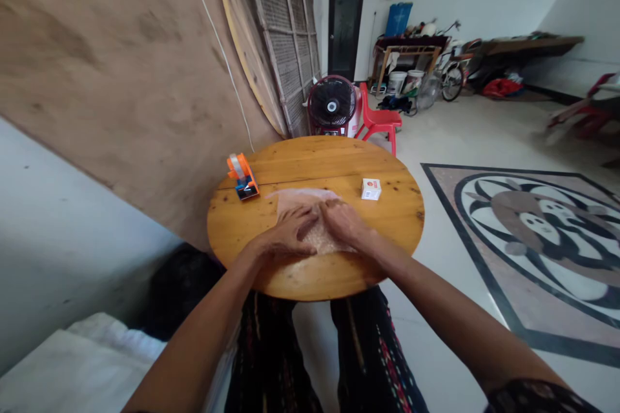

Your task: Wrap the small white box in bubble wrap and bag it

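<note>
A translucent, bumpy sheet that looks like bubble wrap [322, 240] lies on the round wooden table [310, 158] in front of me. Over its left part rests my left hand [290, 232], fingers stretched out and thumb apart. My right hand [345, 222] is on the right part, its fingers curled together against the sheet; the fingertips are hidden. Whether anything lies under the wrap cannot be made out. Beyond my right hand stands a small white box [371, 189] with red print. An orange and blue tape dispenser [242, 176] sits at the table's left edge.
Behind the table are a dark red fan [332, 105] and a red plastic chair [380, 119]. A large brown board [121, 64] leans along the left wall. Dark cloth [179, 284] lies low at the left, and a bicycle [453, 77] stands farther back.
</note>
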Tool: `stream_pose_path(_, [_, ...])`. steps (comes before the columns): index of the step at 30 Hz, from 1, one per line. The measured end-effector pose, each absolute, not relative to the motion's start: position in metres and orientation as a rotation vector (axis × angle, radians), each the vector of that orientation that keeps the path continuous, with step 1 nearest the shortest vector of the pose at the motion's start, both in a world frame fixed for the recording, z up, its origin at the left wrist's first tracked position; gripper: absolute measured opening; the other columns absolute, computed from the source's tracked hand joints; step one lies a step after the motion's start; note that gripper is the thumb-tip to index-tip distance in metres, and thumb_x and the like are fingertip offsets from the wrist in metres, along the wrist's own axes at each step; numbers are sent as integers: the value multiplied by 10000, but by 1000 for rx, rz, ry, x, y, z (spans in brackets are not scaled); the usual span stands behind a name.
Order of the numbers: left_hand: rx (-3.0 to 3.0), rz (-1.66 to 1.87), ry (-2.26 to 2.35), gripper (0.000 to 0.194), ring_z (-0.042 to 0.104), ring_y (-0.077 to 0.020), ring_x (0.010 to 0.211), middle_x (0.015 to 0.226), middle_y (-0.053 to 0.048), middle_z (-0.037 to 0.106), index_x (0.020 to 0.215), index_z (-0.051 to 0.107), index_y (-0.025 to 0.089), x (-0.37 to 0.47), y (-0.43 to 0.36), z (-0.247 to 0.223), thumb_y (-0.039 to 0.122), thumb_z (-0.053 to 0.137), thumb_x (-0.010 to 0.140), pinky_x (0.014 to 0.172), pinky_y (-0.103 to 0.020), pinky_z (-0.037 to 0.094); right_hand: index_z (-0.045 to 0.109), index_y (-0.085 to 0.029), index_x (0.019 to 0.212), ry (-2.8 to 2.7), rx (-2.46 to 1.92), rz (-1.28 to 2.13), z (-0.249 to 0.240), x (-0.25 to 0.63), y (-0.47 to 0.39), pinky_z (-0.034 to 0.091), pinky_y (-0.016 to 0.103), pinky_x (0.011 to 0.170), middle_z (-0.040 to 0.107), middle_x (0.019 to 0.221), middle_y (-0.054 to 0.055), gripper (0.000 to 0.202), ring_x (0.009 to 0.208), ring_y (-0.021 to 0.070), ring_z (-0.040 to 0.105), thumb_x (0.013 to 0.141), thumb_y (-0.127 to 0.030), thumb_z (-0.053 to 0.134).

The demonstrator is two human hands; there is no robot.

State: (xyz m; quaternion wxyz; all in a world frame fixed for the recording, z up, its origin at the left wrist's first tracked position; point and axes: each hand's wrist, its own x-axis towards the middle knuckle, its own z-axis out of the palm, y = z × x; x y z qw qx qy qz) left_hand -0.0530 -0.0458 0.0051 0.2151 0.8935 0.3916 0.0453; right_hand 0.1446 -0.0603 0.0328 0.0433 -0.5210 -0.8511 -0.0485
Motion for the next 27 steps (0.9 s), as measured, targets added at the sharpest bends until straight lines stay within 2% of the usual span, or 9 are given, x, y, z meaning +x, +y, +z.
stream_pose_path(6, [2512,139,1034,1050,82,-409,1450,1591,-144,133,1503,242,245,-52,-44,6,720,643,656,1142,-619,61,554,-120,1171,-2567,-1510,-83,32,131,-39,447,325,835,647,1105,149,302,971,230,605,926,-151,380])
stream_pose_path(10, [2494,52,1086,1043,49,-392,1458,1589,-177,98,1489,284,189,-50,-45,11,740,614,666,1152,-583,66,556,-124,1164,-2482,-1578,-139,26,133,-16,429,347,864,557,1250,173,294,1061,246,553,946,-228,388])
stream_pose_path(15, [2504,-76,1127,1009,79,-377,1459,1582,-194,119,1476,304,156,-46,-51,26,700,621,687,1156,-543,115,584,-139,1128,-2529,-1476,-200,12,153,1,336,426,959,541,1267,164,359,1171,282,452,973,-368,356])
stream_pose_path(17, [2539,-89,1119,947,157,-377,1445,1573,-176,187,1448,357,175,-44,-50,34,669,636,690,1147,-521,177,575,-155,1143,-2519,-1433,-184,7,160,2,330,426,940,557,1246,143,371,1137,274,464,984,-377,324])
stream_pose_path(19, [2571,-85,1097,737,327,-348,1380,1498,-147,375,1357,474,185,-41,-44,42,573,620,748,1109,-466,286,568,-162,1159,-2508,-1414,-164,4,163,1,325,416,927,558,1252,135,371,1132,271,461,986,-376,320])
stream_pose_path(21, [2565,-23,1136,411,564,-271,1140,1242,-101,620,1169,603,186,-36,-34,47,424,516,845,979,-399,431,563,-164,1175,-2502,-1407,-149,3,164,1,320,407,921,554,1268,133,368,1144,274,451,984,-374,328])
stream_pose_path(22, [2556,78,1217,329,605,-241,1036,1132,-81,665,1102,626,190,-34,-28,48,351,460,869,932,-386,460,562,-165,1180,-2499,-1408,-143,3,164,1,318,404,919,553,1271,134,369,1146,275,449,984,-373,330])
stream_pose_path(24, [2584,254,1291,278,599,-230,1028,1071,-60,677,1037,645,208,-29,-15,42,279,447,855,955,-395,454,563,-164,1180,-2498,-1408,-130,3,164,2,318,402,913,562,1262,134,370,1132,275,459,984,-374,330])
stream_pose_path(27, [2576,491,1366,326,511,-240,1210,1258,-61,605,1121,628,218,-25,-2,21,292,503,830,1070,-403,386,557,-154,1186,-2491,-1406,-116,2,164,4,317,398,916,567,1261,135,376,1124,269,470,984,-380,335])
